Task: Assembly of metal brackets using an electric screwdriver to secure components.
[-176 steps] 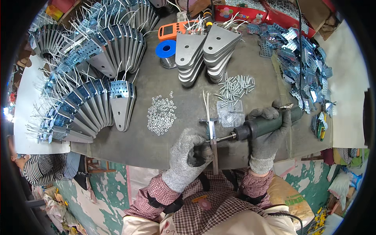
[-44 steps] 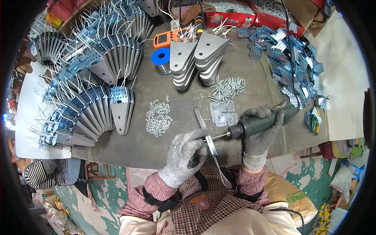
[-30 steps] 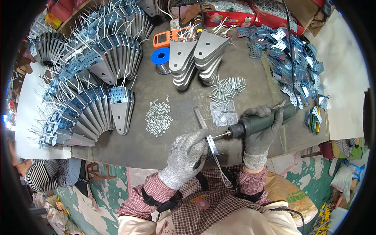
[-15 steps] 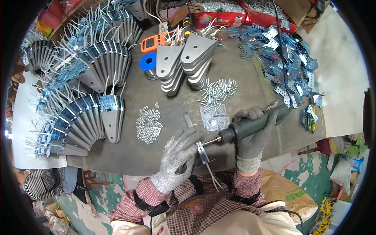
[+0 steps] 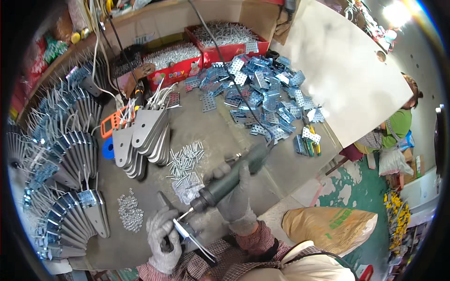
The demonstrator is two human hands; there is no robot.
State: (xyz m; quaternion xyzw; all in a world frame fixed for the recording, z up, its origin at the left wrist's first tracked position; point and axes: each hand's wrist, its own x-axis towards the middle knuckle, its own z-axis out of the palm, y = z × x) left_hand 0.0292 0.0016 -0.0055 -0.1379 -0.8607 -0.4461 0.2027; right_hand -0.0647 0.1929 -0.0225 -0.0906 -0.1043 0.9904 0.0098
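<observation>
A metal bracket is held by the left hand at the tip of a green power driver — itself gripped in the right hand, long axis slanted leftward to the bracket. Screws are spread beyond the driver; nuts, left of its tip.

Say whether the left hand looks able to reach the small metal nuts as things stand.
Probably yes: the small metal nuts lie close to the left hand with nothing visibly between, though that hand holds a metal bracket and may need freeing first.
</observation>
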